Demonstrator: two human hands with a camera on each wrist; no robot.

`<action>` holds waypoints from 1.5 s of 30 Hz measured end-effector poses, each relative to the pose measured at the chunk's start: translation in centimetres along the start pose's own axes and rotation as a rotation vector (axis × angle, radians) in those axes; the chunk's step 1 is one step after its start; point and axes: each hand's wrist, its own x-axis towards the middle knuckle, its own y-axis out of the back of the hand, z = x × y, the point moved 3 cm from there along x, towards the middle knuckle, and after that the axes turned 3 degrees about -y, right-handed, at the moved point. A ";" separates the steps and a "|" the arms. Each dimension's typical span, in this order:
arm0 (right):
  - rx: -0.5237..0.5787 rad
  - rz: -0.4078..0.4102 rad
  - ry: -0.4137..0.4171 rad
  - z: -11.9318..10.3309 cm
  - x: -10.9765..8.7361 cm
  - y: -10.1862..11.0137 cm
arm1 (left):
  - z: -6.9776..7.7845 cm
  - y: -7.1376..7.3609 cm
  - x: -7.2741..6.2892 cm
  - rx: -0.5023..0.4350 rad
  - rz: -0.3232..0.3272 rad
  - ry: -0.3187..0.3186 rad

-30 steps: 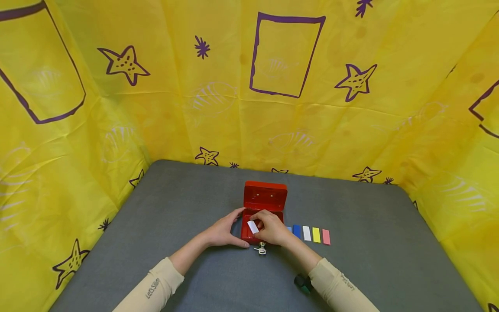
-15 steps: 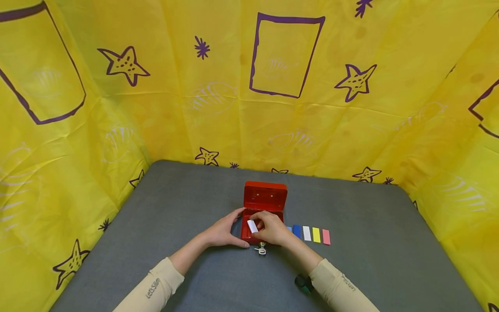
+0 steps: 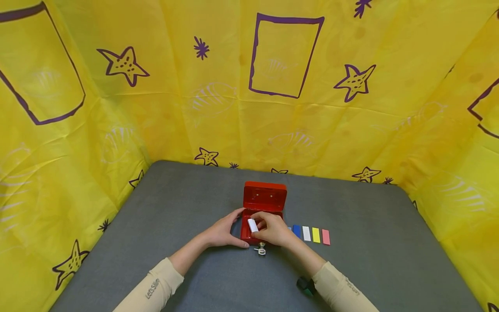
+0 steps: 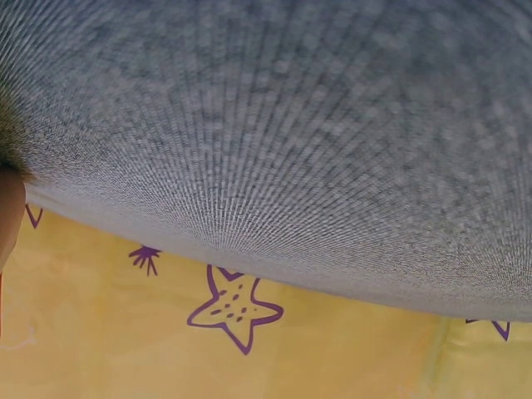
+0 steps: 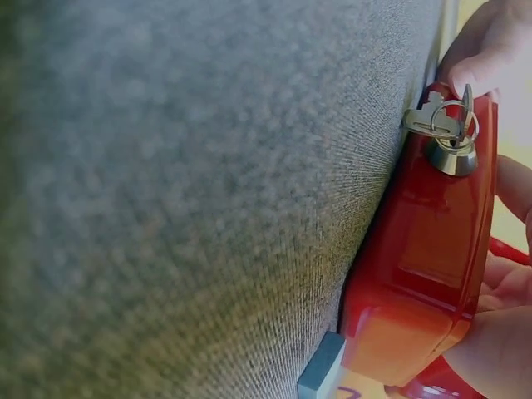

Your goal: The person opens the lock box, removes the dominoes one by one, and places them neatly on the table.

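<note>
A small red cash box [image 3: 244, 234] stands on the grey table with its lid [image 3: 265, 197] raised. My left hand [image 3: 223, 232] holds its left side, thumb at the front corner and fingers at the back corner. My right hand [image 3: 272, 229] is over the box's open inside and pinches a white rectangular block [image 3: 253, 225] between thumb and fingers. Two keys on a ring [image 5: 436, 120] hang at the front lock [image 5: 453, 158], seen in the right wrist view. The right hand hides much of the box's inside. Only the edge of a finger [image 4: 10, 212] shows in the left wrist view.
Right of the box lies a row of flat blocks: blue [image 3: 297, 231], white [image 3: 306, 234], yellow [image 3: 315, 235] and pink [image 3: 325, 237], with a light blue one partly hidden. A small dark object [image 3: 305, 286] sits by the right forearm. Yellow patterned cloth [image 3: 218, 121] surrounds the table.
The white block in my right hand has turned slightly more upright. My right forearm has shifted a little to the right. The left hand and the box have stayed put.
</note>
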 end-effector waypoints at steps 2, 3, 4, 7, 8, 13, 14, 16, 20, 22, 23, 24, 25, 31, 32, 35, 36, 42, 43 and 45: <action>0.025 0.002 -0.012 0.1 -0.1 0.1 | 0.0 0.0 0.0 -0.001 0.000 -0.001; 0.037 0.002 -0.020 0.1 -0.2 0.2 | -0.1 0.0 0.0 -0.002 0.000 -0.001; 0.045 0.003 -0.026 0.2 -0.2 0.2 | -0.1 0.0 0.0 -0.003 0.000 -0.002; 0.077 -0.003 -0.062 0.3 -0.5 0.5 | -0.2 0.0 0.0 -0.005 -0.005 0.006; 0.086 -0.006 -0.071 0.4 -0.6 0.6 | -0.2 0.0 0.0 -0.005 -0.005 0.007; 0.137 -0.017 -0.106 0.7 -1.0 1.0 | -0.3 -0.2 0.1 -0.004 -0.009 0.018; 0.146 -0.019 -0.112 0.8 -1.2 1.1 | -0.3 -0.2 0.1 -0.004 -0.008 0.018; 0.170 -0.018 -0.126 1.0 -1.4 1.2 | -0.3 -0.2 0.1 -0.005 -0.008 0.019; 0.220 -0.007 -0.153 1.3 -1.7 1.5 | -0.3 -0.2 0.1 -0.003 -0.007 0.027; 0.245 -0.001 -0.164 1.4 -1.8 1.7 | -0.3 -0.2 0.1 -0.002 -0.008 0.035; 0.252 0.000 -0.170 1.5 -1.9 1.7 | -0.3 -0.2 0.1 0.001 -0.009 0.040; 0.260 0.001 -0.175 1.5 -2.0 1.8 | -0.3 -0.2 0.1 0.000 -0.009 0.039; 0.266 0.003 -0.180 1.6 -2.0 1.9 | -0.4 -0.2 0.1 0.002 -0.010 0.045; 0.304 0.020 -0.209 2.0 -2.6 2.5 | -0.3 -0.2 0.2 -0.007 -0.006 0.044; 0.318 0.022 -0.216 2.1 -2.7 2.6 | -0.2 -0.2 0.2 -0.010 -0.005 0.044; 0.361 0.028 -0.232 2.2 -3.0 2.9 | -0.2 -0.2 0.2 -0.010 -0.006 0.049; 0.373 0.029 -0.237 2.3 -3.1 3.0 | -0.2 -0.2 0.2 -0.010 -0.005 0.051; 0.443 0.024 -0.250 -0.3 -4.7 5.0 | -0.1 -0.1 0.1 -0.008 -0.003 0.053; 0.455 0.026 -0.251 -0.5 -5.0 5.2 | 0.0 -0.1 0.1 -0.007 -0.003 0.053; 0.466 0.038 -0.260 0.6 -4.9 5.0 | -0.1 -0.1 0.1 -0.005 -0.003 0.052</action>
